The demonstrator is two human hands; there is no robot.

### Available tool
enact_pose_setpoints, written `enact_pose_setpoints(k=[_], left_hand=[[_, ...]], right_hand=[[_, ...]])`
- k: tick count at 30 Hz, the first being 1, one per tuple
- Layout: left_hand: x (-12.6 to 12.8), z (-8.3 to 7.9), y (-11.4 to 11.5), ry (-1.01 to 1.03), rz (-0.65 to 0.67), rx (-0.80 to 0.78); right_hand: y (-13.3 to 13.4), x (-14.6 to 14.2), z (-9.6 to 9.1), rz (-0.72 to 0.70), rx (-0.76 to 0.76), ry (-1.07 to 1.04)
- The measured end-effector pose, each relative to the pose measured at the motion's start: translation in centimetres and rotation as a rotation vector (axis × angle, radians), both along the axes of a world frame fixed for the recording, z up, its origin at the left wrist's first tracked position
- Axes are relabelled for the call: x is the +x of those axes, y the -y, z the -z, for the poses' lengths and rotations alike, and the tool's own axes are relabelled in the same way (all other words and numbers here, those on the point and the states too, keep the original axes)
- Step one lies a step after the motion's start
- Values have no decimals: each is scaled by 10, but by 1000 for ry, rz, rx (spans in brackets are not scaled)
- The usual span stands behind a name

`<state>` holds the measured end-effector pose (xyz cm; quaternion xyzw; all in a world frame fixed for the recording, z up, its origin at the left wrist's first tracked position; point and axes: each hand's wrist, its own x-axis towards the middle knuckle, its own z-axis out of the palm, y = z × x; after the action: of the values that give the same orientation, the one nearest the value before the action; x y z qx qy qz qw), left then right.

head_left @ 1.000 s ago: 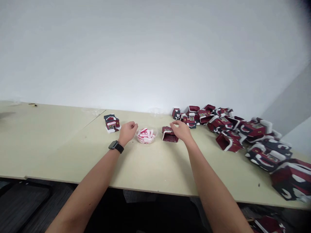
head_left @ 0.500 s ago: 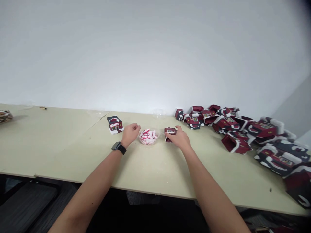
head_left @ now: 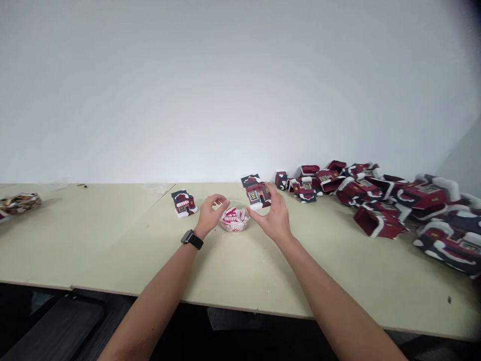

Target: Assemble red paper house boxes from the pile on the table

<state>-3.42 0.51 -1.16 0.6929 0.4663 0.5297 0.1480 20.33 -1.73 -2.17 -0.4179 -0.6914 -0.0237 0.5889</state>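
Observation:
A small dark red house (head_left: 259, 194), its dark roof and white snow trim showing, stands upright in my right hand (head_left: 276, 213). My fingers are at its right side and the thumb is low near its base. Left of it, my left hand (head_left: 211, 213) hovers at the left rim of a clear plastic bowl (head_left: 235, 228), fingers loosely bent and apart, with nothing visible in them. Red-and-white striped pieces (head_left: 233, 215) fill the bowl. Another house (head_left: 184, 204), with a striped awning over its front, lies beyond my left hand.
A heap of similar red houses (head_left: 361, 190) spreads along the right of the table (head_left: 150, 255), against the wall. At the far left is a clear container (head_left: 22, 202) of brownish pieces. A faint clear plastic item (head_left: 158, 188) lies near the table seam.
My right hand has turned the house so its front with windows faces me, and raised it. The left hand's fingers have loosened and it has come closer to the bowl.

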Motion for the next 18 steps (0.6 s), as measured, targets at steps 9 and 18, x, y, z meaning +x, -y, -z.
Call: enact_pose_setpoints(k=[9,18], left_hand=[[12,-1,5,289,400,-178],[17,-14,15,341,360,-169]], right_hand=[[19,-36,6,-169,145,76],[10,-24,-3,-463,-275,-468]])
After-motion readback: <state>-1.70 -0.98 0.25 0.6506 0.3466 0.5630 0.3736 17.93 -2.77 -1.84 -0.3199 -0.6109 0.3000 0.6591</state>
